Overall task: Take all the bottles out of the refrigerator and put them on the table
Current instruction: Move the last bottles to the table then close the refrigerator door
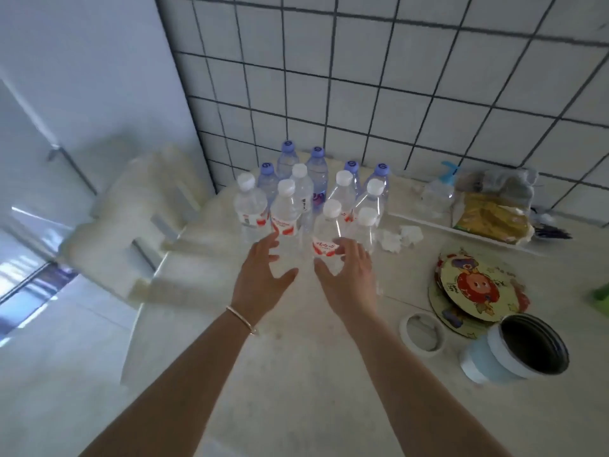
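Note:
Several clear water bottles stand upright in a cluster on the pale table [296, 374] by the tiled wall: blue-capped ones [317, 169] at the back, white-capped ones with red labels in front. My left hand [263, 275] is spread just in front of a front white-capped bottle [285, 212], its thumb and fingers on either side of the bottle's lower part. Next to it, my right hand [346, 275] is spread the same way at the front bottle with the red label [329, 232]. Neither hand's fingers are curled tight round a bottle.
A stack of cartoon-printed plates [478, 288], a blue-and-white cup [514, 354], a tape roll [422, 334], crumpled tissue [400, 237], a spray bottle [440, 192] and a tray of packets [494, 212] fill the table's right side. A cream chair [138, 209] stands left of the table.

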